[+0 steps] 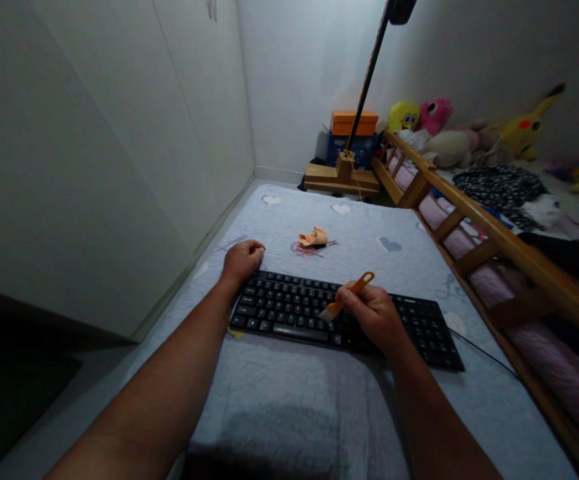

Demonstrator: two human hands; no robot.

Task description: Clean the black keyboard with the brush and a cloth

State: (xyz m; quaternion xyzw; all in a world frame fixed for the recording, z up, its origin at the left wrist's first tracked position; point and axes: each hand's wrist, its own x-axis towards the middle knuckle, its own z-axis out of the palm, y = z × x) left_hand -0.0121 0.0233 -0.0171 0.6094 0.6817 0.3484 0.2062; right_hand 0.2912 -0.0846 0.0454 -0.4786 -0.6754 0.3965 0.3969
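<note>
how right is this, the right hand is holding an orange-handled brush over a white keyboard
Not quite: the keyboard is black, not white, as the head view shows. The right hand is holding an orange-handled brush over it.

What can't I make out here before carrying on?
Head view:
Keyboard keys beneath the right hand: covered by it.
Key lettering: mostly too small and dim.
Palm side of left hand: hidden behind its back.
Cable's far end: lost beside the wooden bed rail.
Black pole: top cut by upper edge.
</note>
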